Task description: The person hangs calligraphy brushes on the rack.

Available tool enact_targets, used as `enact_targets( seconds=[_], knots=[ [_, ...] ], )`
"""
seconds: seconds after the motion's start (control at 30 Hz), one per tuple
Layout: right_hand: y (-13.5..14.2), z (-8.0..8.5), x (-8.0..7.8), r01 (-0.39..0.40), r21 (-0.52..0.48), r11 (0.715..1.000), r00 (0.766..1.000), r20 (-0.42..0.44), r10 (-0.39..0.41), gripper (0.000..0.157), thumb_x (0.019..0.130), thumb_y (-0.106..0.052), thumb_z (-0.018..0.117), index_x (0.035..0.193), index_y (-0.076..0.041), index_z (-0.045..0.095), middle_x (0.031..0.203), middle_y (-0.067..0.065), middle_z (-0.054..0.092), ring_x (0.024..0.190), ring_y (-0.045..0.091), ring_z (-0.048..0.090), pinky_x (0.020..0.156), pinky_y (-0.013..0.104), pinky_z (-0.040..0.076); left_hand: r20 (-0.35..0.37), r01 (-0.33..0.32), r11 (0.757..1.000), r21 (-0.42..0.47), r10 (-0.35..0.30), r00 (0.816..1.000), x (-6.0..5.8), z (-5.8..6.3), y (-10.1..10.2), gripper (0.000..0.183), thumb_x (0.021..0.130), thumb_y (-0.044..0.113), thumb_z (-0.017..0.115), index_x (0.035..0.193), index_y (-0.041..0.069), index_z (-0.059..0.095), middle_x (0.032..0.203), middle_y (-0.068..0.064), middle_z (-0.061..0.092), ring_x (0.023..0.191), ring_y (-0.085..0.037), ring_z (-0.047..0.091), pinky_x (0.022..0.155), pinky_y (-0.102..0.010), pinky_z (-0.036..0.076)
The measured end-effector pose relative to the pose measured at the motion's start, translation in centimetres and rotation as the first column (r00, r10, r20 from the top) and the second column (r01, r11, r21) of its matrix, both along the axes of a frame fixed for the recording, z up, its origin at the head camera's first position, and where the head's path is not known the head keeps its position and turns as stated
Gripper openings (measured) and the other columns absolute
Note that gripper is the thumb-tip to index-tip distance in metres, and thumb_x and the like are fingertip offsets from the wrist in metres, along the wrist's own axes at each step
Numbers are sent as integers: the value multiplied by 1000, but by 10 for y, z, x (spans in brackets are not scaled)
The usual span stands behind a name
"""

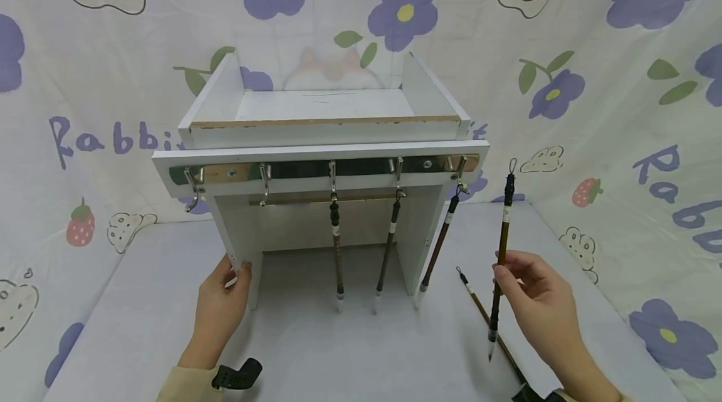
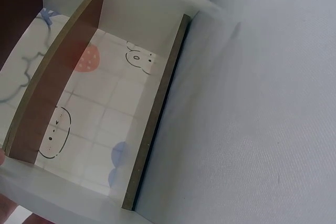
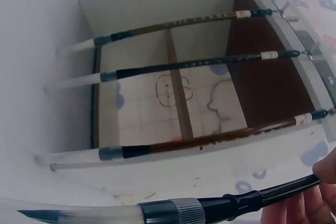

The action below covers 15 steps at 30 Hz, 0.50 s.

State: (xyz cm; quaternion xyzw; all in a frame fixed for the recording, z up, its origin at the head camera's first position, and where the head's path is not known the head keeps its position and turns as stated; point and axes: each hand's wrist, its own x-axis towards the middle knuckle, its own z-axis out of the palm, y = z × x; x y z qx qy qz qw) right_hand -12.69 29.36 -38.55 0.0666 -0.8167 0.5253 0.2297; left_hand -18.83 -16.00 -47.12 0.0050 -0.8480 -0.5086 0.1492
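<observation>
My left hand (image 1: 219, 311) grips the lower left side panel of a white wooden shelf (image 1: 316, 151) between thumb and fingers. At the right, my right hand (image 1: 538, 305) pinches a calligraphy brush (image 1: 504, 229) by its dark brown handle. That brush stands nearly upright, hanging loop up and pale, dark-pointed tip down. Three more brushes hang by their loops from the shelf's front hooks: one brush (image 1: 338, 251) at the middle, another brush (image 1: 387, 245) right of it, a third brush (image 1: 439, 245) at the right end. The two leftmost hooks (image 1: 265, 185) hold no brush.
Another brush (image 1: 479, 308) lies on the white table (image 1: 350, 364), partly behind the held one. The shelf has an open tray top (image 1: 324, 104) and a metal hook rail (image 1: 293, 169) along its front. Behind stands a flower-patterned cloth (image 1: 598, 157). Black bands (image 1: 237, 375) sit at the wrists.
</observation>
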Motion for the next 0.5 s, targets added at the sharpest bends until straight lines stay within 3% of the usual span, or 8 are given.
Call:
enact_targets(
  seconds=[0.17, 0.37, 0.5],
  knots=[
    [-8, 3, 3, -75, 13, 997, 994, -73, 76, 21, 91, 4, 63, 112, 2, 61, 98, 14, 62, 84, 13, 62, 69, 18, 54, 2, -3, 1000, 0, 3, 1000, 0, 0, 0, 51, 101, 42, 47, 145, 18, 45, 140, -16, 50, 117, -37, 56, 87, -50, 52],
    [-15, 3, 6, -59, 98, 993, 989, -127, 71, 24, 89, 6, 65, 111, -3, 63, 95, 5, 64, 83, 11, 61, 69, 17, 52, 4, -6, 1000, -5, 6, 1000, 1, 1, 1, 51, 101, 42, 47, 145, 18, 45, 140, -17, 50, 117, -37, 56, 86, -50, 52],
    [-19, 1, 6, -85, 108, 991, 985, -144, 100, 26, 88, 9, 64, 112, -1, 63, 95, 6, 64, 83, 10, 61, 71, 18, 52, -3, -8, 1000, -13, 8, 1000, 0, 1, 1, 51, 101, 42, 47, 145, 17, 45, 140, -16, 50, 117, -37, 56, 86, -50, 52]
  ],
)
